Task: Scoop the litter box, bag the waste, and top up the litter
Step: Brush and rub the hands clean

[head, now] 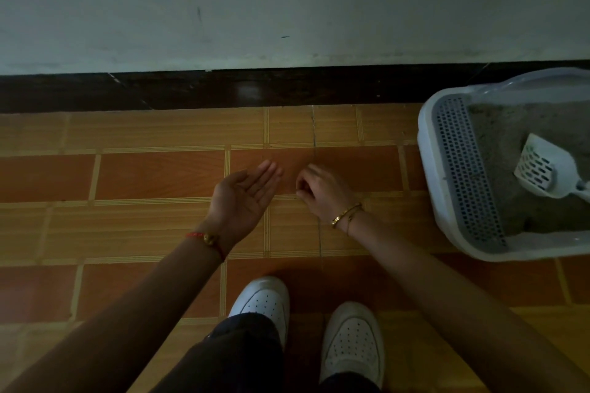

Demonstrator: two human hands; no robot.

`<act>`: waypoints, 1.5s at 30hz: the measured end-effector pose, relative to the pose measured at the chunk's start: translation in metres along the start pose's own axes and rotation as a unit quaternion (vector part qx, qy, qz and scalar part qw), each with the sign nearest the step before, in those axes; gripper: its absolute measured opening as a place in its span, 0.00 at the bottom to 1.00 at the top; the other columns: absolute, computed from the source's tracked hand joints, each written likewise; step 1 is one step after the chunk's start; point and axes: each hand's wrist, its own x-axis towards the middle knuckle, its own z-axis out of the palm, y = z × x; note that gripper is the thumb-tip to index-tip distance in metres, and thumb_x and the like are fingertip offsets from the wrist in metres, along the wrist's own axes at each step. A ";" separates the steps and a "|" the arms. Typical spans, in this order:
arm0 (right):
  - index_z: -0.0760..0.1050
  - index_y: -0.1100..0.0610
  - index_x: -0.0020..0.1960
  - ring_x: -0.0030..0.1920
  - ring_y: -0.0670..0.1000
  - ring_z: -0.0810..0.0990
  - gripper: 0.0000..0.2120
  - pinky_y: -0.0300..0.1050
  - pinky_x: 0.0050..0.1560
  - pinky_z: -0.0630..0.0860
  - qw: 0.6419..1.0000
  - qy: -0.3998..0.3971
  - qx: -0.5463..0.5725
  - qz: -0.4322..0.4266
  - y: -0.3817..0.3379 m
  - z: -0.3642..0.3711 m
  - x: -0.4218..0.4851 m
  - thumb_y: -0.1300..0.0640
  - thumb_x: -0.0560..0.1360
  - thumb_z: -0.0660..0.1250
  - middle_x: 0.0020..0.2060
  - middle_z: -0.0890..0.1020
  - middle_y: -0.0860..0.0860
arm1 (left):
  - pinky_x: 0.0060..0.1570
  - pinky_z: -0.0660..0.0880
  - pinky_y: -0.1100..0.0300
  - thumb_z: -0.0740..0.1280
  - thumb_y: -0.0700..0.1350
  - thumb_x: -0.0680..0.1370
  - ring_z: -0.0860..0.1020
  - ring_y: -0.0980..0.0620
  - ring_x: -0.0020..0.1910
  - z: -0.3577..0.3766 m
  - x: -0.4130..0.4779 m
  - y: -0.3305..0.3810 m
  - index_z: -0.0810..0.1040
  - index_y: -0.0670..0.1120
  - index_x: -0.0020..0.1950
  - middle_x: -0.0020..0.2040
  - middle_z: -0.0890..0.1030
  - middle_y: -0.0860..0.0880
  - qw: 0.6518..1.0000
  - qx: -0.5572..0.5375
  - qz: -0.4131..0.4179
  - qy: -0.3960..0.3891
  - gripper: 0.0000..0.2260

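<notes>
1. A white litter box [426, 153] is sitting on the tiled floor [143, 175] at the right edge of the view, close to the dark skirting board [223, 89] that is running along the foot of the pale wall [287, 3].
2. A grey perforated step [469, 175] is lining the box's left side, and grey litter [498, 137] is filling the rest of it.
3. A white slotted scoop [542, 172] is lying on the litter, its handle pointing off to the right.
4. Two white shoes [265, 300] are standing on the tiles at the bottom, below the hands.
5. The left hand [245, 195] is hovering over the floor with its palm turned up and its fingers straight and held together, carrying nothing that shows.
6. A red cord bracelet [207, 238] is circling the left wrist.
7. The right hand [319, 191] is hanging just beside the left one with its back up and its fingers curled inward, with nothing visible between them.
8. A gold bangle [346, 214] is sitting on the right wrist.
9. Both hands are staying well left of the box, touching neither it nor the scoop.
</notes>
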 end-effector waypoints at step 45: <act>0.74 0.58 0.43 0.39 0.52 0.75 0.09 0.47 0.42 0.72 0.975 0.168 -0.119 -0.083 -0.012 0.003 -0.005 0.56 0.78 0.58 0.39 0.77 0.52 | 0.64 0.73 0.52 0.52 0.43 0.83 0.78 0.42 0.63 0.003 -0.002 -0.002 0.75 0.34 0.63 0.62 0.80 0.37 1.000 0.014 0.003 0.000 0.18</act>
